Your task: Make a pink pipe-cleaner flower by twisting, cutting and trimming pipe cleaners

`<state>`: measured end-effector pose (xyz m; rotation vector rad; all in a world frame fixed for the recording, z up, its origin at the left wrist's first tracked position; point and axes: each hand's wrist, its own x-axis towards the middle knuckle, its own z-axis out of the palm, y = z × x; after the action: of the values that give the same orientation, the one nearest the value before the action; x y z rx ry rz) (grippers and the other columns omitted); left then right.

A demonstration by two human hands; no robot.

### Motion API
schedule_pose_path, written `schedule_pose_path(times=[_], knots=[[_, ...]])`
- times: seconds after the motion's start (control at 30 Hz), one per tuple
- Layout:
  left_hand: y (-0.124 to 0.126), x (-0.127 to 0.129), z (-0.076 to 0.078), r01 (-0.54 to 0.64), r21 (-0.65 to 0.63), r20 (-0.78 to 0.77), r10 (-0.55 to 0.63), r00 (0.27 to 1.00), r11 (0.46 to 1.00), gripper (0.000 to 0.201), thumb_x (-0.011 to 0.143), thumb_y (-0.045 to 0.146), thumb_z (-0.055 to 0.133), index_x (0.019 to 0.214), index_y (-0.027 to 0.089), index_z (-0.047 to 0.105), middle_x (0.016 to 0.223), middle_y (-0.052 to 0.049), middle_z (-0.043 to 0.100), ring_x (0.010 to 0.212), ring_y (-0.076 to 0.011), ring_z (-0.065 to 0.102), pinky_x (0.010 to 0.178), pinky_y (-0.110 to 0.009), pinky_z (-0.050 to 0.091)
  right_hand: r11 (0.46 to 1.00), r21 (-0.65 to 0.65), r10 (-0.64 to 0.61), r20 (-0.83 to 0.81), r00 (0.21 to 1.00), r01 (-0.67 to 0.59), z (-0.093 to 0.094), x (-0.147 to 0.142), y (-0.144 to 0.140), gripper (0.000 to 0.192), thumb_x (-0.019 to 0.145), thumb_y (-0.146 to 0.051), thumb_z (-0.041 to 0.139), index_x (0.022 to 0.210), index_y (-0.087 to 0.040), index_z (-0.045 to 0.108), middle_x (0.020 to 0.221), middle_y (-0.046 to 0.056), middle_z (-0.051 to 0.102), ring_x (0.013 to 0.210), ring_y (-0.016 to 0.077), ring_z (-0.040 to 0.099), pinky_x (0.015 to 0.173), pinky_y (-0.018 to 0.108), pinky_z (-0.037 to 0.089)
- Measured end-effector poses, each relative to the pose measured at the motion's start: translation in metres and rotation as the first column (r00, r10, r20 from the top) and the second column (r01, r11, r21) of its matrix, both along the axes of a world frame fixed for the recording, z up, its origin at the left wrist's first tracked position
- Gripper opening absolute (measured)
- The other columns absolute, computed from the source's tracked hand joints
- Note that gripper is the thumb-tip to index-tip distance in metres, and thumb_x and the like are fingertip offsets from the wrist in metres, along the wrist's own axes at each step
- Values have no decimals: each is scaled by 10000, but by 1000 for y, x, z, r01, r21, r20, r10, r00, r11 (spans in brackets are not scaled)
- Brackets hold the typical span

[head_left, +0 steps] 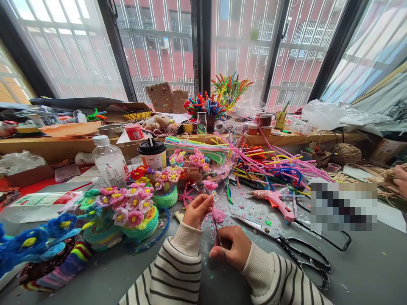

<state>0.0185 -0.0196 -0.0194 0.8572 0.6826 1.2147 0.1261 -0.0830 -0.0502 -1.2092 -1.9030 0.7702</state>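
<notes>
My left hand is closed, pinching a pink fuzzy pipe-cleaner flower between thumb and fingertips. Below it, my right hand is curled around a pair of small scissors, whose thin dark blades point up toward the left fingertips; the handles are mostly hidden. A tuft of pink fluff lies on the table just behind the blades. Pink clippings and glitter are scattered around it. Left of my hands stand finished fuzzy flowers in green coiled pots.
Large black-handled scissors and a pink glue gun lie to the right. Loose pipe cleaners are heaped behind. A water bottle and a lidded cup stand back left. Another person's hand shows at the right edge.
</notes>
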Motion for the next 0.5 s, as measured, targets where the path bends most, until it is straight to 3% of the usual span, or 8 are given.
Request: schedule_pose_path(times=[0.3, 0.5], knots=[[2, -1, -2, -82, -33, 52, 83, 995, 996, 223, 416, 270, 682, 546, 144, 552, 518, 41, 507, 474, -35, 452, 419, -128, 350, 993, 31, -115, -21, 993, 116, -4, 0, 5, 517, 537, -573, 497, 338, -166, 249, 346, -70, 218, 372, 48, 185, 352, 197, 146], [3, -2, -2, -90, -51, 92, 95, 991, 995, 233, 422, 271, 680, 569, 150, 544, 550, 40, 526, 477, -35, 464, 431, -134, 358, 993, 24, -112, -72, 991, 114, -5, 1, 6, 522, 545, -566, 497, 328, -168, 237, 322, -58, 286, 349, 48, 233, 352, 192, 189]])
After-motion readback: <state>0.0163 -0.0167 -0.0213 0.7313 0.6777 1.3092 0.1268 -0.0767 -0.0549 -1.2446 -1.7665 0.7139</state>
